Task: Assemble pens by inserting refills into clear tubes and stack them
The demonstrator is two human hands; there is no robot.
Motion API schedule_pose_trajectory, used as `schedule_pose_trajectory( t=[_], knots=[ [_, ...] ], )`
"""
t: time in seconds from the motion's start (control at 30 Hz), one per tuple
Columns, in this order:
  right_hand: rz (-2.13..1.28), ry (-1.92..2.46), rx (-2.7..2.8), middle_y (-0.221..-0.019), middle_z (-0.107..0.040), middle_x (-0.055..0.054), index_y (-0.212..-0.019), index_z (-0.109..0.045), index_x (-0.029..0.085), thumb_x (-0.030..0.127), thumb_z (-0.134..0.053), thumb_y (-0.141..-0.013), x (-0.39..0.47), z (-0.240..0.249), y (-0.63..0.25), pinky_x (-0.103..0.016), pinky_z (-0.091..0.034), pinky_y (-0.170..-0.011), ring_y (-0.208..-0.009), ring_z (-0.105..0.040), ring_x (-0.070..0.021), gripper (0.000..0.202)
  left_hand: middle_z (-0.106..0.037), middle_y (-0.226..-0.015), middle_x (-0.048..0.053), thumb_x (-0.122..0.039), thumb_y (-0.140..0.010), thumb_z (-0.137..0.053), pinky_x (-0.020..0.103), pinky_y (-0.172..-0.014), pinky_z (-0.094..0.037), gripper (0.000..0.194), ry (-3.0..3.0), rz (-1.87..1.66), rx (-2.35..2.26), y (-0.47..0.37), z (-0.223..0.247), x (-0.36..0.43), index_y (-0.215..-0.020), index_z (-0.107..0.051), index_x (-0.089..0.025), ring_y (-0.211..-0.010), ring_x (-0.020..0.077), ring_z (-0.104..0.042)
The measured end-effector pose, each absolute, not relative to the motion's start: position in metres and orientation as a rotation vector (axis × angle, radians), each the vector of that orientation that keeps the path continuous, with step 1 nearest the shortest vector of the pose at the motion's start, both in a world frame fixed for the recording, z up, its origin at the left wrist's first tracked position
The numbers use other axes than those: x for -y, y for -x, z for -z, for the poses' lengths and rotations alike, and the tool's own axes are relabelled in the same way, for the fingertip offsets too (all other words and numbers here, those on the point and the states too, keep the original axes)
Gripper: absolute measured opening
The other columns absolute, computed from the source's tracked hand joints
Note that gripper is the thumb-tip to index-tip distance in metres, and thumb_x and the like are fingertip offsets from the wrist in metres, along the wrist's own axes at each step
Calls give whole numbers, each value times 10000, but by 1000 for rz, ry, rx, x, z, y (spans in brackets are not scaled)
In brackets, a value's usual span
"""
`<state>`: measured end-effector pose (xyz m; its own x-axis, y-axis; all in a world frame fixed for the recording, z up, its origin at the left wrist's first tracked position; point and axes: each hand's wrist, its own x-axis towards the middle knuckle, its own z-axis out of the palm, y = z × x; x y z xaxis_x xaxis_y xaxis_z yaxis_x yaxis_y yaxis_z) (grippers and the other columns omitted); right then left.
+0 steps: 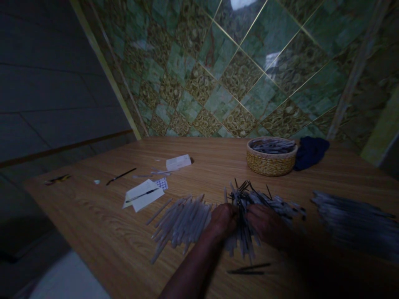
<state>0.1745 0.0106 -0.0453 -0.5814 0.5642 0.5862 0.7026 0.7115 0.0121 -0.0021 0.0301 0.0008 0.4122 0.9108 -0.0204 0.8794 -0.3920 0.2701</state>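
Note:
My left hand (223, 218) is closed beside a mixed pile of dark and pale thin sticks (245, 236); what its fingers hold is hidden. On the pile's right side, my right hand (263, 222) has its fingers bent together, and anything between them is too dark to make out. Left of my hands lies a heap of pale, translucent tubes (185, 220). More tubes with dark tips (288, 207) spread behind my right hand. Two dark sticks (249, 270) lie near the front of the table.
A woven basket (271, 164) full of sticks stands at the back right beside dark blue cloth (311, 153). Bundled tubes (355, 222) lie far right. White paper (143, 195), a small white box (178, 162), and scissors (58, 179) lie left on the wooden table (102, 216).

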Motion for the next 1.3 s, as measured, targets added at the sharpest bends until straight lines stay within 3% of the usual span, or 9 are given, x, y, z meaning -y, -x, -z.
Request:
schedule_pose_trajectory(
  t=[0.23,0.43,0.8,1.03,1.17,1.3],
  knots=[
    [372,916,2285,-834,-602,-69,-856,-603,178,152,-374,-911,-15,52,-177,-315,-438,-802,-797,-557,-163,237,-683,-826,19,-79,-685,-457,195,-637,-397,290,-2471,-148,-1406,4,0,-34,-794,-699,-193,-754,150,-591],
    [396,858,2219,-850,-629,-80,-889,-607,175,149,-355,-914,-14,50,-177,-318,-465,-800,-813,-583,-166,254,-670,-763,23,-103,-705,-465,199,-583,-374,253,-2409,-291,-1477,9,6,-37,-809,-688,-163,-709,152,-588],
    [385,825,2191,-896,-649,-107,-927,-609,147,145,-350,-908,-17,52,-180,-327,-489,-796,-877,-601,-184,260,-703,-867,186,-222,-758,-469,318,-643,-448,257,-2349,-150,-1825,-7,-1,-24,-846,-692,-131,-846,313,-660],
    [383,793,2171,-881,-657,-101,-908,-615,160,156,-367,-906,-16,50,-178,-328,-503,-793,-850,-615,-175,248,-688,-869,245,-227,-714,-536,370,-693,-453,224,-2225,-164,-1891,-11,-1,-22,-796,-697,-94,-849,356,-651],
    [369,789,2128,-885,-666,-108,-927,-615,154,129,-375,-891,-17,47,-179,-329,-521,-772,-861,-625,-185,244,-685,-759,165,-141,-619,-620,316,-704,-419,27,-1926,-551,-1853,-6,5,-28,-601,-639,-138,-838,301,-634],
    [328,771,2051,-864,-680,-103,-927,-623,149,113,-414,-866,-17,35,-179,-308,-537,-745,-838,-639,-181,220,-513,-446,-5,9,-522,-639,193,-515,-337,216,-1132,-996,-1490,1,10,-39,-433,-521,-148,-560,137,-555]
  ],
)
